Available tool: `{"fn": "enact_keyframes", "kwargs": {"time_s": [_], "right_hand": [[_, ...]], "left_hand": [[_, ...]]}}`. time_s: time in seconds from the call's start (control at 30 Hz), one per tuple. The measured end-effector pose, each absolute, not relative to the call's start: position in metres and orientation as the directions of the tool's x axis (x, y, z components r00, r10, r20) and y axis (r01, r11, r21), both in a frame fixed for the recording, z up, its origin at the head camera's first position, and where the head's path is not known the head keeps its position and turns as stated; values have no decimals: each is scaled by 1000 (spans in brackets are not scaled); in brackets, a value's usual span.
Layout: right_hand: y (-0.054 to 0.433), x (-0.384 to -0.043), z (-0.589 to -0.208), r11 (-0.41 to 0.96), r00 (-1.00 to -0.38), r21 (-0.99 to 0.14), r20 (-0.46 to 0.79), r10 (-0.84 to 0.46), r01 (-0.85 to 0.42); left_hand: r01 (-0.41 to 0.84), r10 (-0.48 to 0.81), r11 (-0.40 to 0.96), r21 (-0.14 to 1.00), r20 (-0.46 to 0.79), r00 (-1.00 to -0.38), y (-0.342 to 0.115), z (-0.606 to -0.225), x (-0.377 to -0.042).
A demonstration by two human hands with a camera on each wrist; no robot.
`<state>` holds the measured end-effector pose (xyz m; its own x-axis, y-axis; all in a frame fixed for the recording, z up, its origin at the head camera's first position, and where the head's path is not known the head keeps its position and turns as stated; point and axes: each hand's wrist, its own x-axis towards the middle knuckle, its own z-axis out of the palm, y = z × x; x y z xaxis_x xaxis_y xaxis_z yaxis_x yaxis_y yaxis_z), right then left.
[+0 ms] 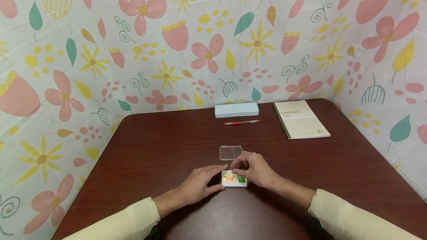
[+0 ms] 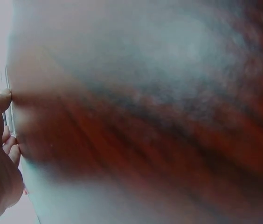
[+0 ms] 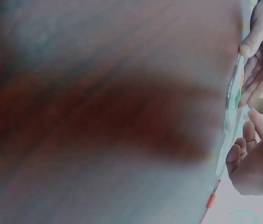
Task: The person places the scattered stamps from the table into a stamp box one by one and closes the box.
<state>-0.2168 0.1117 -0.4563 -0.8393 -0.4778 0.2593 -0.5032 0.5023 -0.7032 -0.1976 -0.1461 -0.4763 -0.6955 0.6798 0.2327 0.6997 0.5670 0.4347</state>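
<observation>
A small flat white case (image 1: 235, 184) with an orange-yellow patch and a green patch (image 1: 241, 179) on its top lies on the table. My left hand (image 1: 200, 184) grips its left side, thumb at the near corner and fingers at the far one. Over the case's far right part is my right hand (image 1: 255, 169), thumb and forefinger brought close together and low over the top; whether something sits between them is hidden. Just beyond lies a clear plastic lid (image 1: 227, 153), partly behind the right hand. The right wrist view shows the case (image 3: 232, 93) edge-on.
On the dark red-brown table (image 1: 160, 147), a red pen (image 1: 241, 122) lies in front of a light blue pencil case (image 1: 237, 110) at the back edge. A cream notebook (image 1: 301, 119) lies at the back right. Flower-patterned cloth (image 1: 200, 47) hangs around the table.
</observation>
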Motion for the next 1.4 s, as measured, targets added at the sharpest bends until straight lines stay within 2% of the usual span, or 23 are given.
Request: {"fn": "enact_keyframes", "kwargs": {"time_s": [0.3, 0.57, 0.87, 1.13, 1.4], "right_hand": [[123, -226, -448, 542, -845, -667, 276, -457, -511], [139, -240, -443, 567, -833, -623, 297, -466, -539], [145, -249, -447, 588, -842, -624, 233, -487, -514], [144, -257, -456, 616, -846, -604, 210, -489, -506], [139, -261, -464, 640, -855, -589, 196, -480, -494]], "left_hand": [[678, 682, 611, 408, 165, -713, -147, -468, -199], [674, 653, 633, 381, 205, -729, -154, -455, -208], [628, 604, 683, 374, 194, -773, -155, -447, -227], [575, 553, 751, 324, 164, -817, -151, -451, -248], [572, 555, 761, 306, 148, -818, -144, -456, -264]]}}
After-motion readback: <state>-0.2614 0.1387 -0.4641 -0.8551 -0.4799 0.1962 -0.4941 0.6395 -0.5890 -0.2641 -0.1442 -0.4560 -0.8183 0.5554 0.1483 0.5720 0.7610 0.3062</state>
